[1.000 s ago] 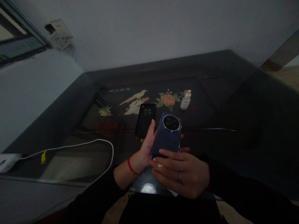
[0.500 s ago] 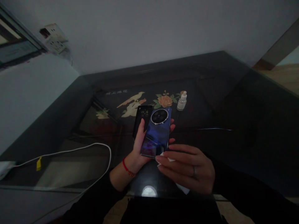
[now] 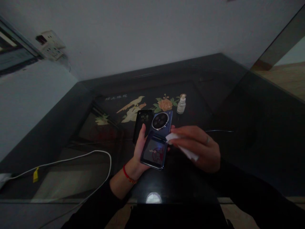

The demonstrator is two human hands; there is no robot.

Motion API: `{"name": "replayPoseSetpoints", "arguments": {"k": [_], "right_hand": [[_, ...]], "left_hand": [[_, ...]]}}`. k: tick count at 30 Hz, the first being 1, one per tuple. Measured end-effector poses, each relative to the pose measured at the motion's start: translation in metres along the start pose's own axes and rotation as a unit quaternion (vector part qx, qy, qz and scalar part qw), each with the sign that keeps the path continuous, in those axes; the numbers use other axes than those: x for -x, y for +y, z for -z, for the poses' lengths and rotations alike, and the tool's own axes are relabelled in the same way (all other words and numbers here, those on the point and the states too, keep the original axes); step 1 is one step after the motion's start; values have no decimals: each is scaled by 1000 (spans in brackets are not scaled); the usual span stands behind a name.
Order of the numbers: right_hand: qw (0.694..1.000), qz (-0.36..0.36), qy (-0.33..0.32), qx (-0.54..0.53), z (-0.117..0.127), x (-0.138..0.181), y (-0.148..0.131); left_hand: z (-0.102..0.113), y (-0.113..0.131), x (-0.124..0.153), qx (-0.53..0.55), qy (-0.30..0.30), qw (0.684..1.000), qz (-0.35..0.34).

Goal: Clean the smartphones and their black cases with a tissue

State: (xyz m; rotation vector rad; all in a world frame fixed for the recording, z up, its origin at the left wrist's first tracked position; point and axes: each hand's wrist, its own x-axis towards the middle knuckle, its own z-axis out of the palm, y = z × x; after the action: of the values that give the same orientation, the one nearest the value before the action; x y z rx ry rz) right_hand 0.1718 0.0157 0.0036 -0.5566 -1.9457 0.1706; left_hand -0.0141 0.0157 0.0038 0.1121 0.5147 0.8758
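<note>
A dark blue smartphone (image 3: 154, 148) rests in my left hand (image 3: 139, 152), its back with the big round camera ring facing up. My left thumb lies along one edge and the fingertips curl round the other. Pinched in my right hand (image 3: 200, 146) is a white tissue (image 3: 173, 136), which meets the phone's right edge below the camera ring. A loose flap of the tissue hangs under the fingers. Just behind the phone, a black phone case (image 3: 142, 122) lies on the dark glossy table (image 3: 202, 95).
Beyond the phone stands a small clear bottle (image 3: 181, 105) with a white top. A white cable (image 3: 71, 156) with a yellow tag (image 3: 35, 175) curves across the table's left side. Wall sockets (image 3: 51, 44) are at the upper left. A flower-and-bird picture (image 3: 164, 104) decorates the tabletop.
My right hand has moved up along the phone's right edge with the tissue, from the bottom corner to below the camera ring. The phone is tilted slightly differently, and its logo now shows.
</note>
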Motion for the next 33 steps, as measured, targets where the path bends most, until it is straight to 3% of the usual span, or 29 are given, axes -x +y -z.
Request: {"name": "replayPoseSetpoints", "arguments": {"k": [3,9,15,19,25,29,33], "right_hand": [[994,-96,44,-11,3,-5,5],[992,-29,-31,-119,0,-5,-6],[993,-94,27,-61,-1,-4,-3],[994,-34,-3,-99,-3,-3,-8],[993,-81,-2,-86,-2,-2,-4],[992,-77,-18,-99,2,-5,2],[990,-115,40,-64,7,-9,5]], "left_hand": [[5,1,0,-25,20,999,21],[4,0,-1,-20,-41,999,20],[10,1,-1,-34,-31,998,43],[9,1,-2,-36,-25,998,33],[9,4,-1,-57,-43,997,42],[7,3,0,-51,-25,998,33],[8,1,0,-71,-3,997,0]]}}
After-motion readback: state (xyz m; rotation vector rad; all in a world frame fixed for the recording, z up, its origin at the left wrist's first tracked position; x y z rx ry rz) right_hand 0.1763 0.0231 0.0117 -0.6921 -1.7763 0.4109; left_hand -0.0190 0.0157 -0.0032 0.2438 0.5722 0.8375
